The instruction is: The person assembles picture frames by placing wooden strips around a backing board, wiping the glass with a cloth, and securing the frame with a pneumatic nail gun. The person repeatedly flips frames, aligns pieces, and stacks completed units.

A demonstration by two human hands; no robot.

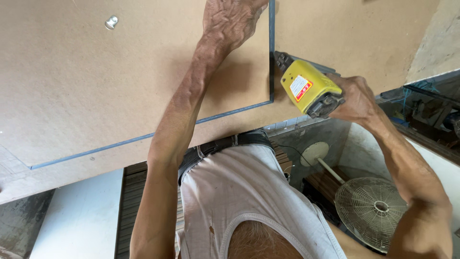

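My left hand [230, 21] lies flat on a brown fibreboard panel [96, 86], close to its blue-edged right side; the fingertips run off the top of the frame. My right hand [357, 98] grips a yellow pneumatic nail gun [311, 88]. The gun's dark nose touches the panel's blue edge [271, 62], just right of my left forearm. This panel lies on a larger brown board [354, 33] that reaches past it to the right and front.
A small metal fitting [111, 22] sticks out of the panel at top left. Below the board's front edge are my torso in a white vest, a pale floor fan [373, 208] at lower right, and cluttered shelves [431, 110] on the far right.
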